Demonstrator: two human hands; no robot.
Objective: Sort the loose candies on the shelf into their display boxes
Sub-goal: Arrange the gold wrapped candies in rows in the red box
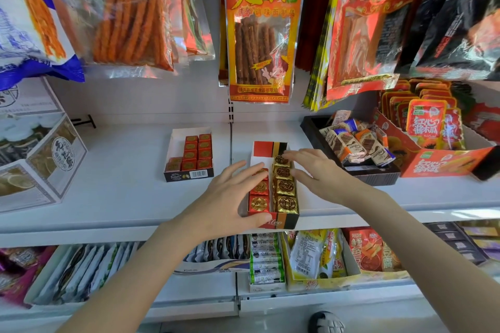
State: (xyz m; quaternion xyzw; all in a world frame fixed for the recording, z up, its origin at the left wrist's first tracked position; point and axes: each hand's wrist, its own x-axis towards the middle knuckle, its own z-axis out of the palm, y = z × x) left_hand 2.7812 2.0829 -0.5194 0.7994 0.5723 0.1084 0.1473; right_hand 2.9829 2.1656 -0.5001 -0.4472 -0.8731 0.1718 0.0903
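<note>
Centre of the frame, on the white shelf [121,192]: a narrow display box [281,220] striped red, orange and black, standing right at the shelf's front edge. Inside, two rows: red-wrapped candies [259,203] on the left, gold-wrapped candies [286,188] on the right. Left hand [232,197] coming in from lower left, fingers spread and fairly straight, laid over the upper red candies, thumb against the box's front left corner, gripping nothing. Right hand [311,170] reaching in from lower right, fingers extended and relaxed, fingertips resting on the farthest gold candy at the back of the row, thumb alongside the box's right wall; nothing pinched, as far as can be seen. Just left of centre, well apart from both hands, a second open box [189,174], white inside with a dark front panel, partly filled with small red cubes [197,150]. To the right, a black tray [378,174] of orange and brown wrapped bars, then an orange carton [443,163] of red packets. Across the top, hanging snack bags [259,35]. Along the bottom, a lower shelf packed with more packets [311,254].
</note>
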